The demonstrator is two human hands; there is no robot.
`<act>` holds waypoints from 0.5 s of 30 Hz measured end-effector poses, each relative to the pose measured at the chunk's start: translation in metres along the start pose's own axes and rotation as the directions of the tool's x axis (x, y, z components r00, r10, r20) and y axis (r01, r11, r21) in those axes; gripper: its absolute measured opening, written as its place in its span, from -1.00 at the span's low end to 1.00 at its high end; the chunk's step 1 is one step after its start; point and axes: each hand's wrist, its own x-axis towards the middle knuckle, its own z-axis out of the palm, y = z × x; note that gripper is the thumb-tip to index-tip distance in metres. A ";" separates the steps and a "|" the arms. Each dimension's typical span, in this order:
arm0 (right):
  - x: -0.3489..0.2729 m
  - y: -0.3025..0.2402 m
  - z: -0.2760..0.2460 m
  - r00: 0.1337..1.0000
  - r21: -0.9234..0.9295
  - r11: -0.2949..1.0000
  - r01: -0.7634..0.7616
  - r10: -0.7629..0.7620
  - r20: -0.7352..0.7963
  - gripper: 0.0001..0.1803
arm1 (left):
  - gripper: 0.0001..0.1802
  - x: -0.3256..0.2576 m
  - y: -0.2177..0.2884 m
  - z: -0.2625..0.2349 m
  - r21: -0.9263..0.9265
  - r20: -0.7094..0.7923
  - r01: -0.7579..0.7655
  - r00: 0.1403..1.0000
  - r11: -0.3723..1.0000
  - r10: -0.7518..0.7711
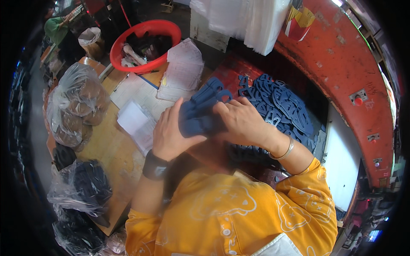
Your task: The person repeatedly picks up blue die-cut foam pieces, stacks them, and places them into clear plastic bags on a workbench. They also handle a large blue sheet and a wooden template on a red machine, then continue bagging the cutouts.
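Observation:
A stack of dark blue foam-like cut pieces with rounded ends and openings is between my hands, above the middle of the work area. My left hand, with a black wristband, grips its left side, fingers along the edge and thumb across the near end. On the right side, my right hand has its fingers curled against the stack; its fingertips are partly hidden. A heap of similar blue cut pieces lies on a red surface just beyond my right hand. The pieces' exact kind cannot be made out.
Papers lie on a wooden table to the left, beside bags of brown items and dark items. Beyond stands a red basin. A red machine beam with buttons curves along the right. Another person is far left.

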 end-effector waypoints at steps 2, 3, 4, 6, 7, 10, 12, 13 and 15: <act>0.000 0.001 -0.011 0.997 0.094 0.995 0.032 -0.039 0.065 -0.48 | 0.14 0.001 0.001 -0.001 0.004 0.006 0.001 1.000 1.000 -0.001; 0.000 0.000 -0.016 0.993 0.100 0.995 -0.002 -0.010 0.118 -0.47 | 0.14 0.001 0.002 -0.001 0.007 0.010 0.002 1.000 1.000 -0.002; -0.002 -0.002 -0.018 0.990 0.140 0.989 0.056 -0.073 0.118 -0.46 | 0.15 0.001 0.002 -0.002 -0.027 0.019 0.030 0.999 0.999 -0.030; -0.008 -0.006 -0.018 0.987 0.152 0.982 0.112 -0.128 0.098 -0.45 | 0.17 -0.001 0.003 -0.004 -0.088 0.029 0.083 0.996 0.993 -0.080; -0.010 -0.007 -0.016 0.980 0.207 0.972 0.114 -0.144 0.136 -0.46 | 0.17 -0.002 0.003 -0.005 -0.103 0.036 0.089 0.996 0.991 -0.086; -0.012 -0.005 -0.006 0.957 0.103 0.952 0.289 -0.283 -0.070 -0.49 | 0.16 -0.007 0.001 -0.006 -0.114 0.024 0.073 0.997 0.991 -0.070; -0.010 0.001 0.001 0.916 -0.015 0.937 0.348 -0.343 -0.208 -0.48 | 0.16 -0.010 -0.002 -0.006 -0.084 -0.006 0.001 1.000 0.997 -0.001; -0.009 0.004 0.003 0.899 -0.057 0.935 0.349 -0.352 -0.260 -0.47 | 0.14 -0.011 -0.005 -0.006 -0.110 0.012 -0.001 1.000 0.994 0.003; -0.010 0.010 0.007 0.929 0.178 0.919 0.353 -0.320 -0.186 -0.46 | 0.12 -0.012 -0.011 -0.004 -0.169 -0.021 -0.085 0.996 0.982 0.082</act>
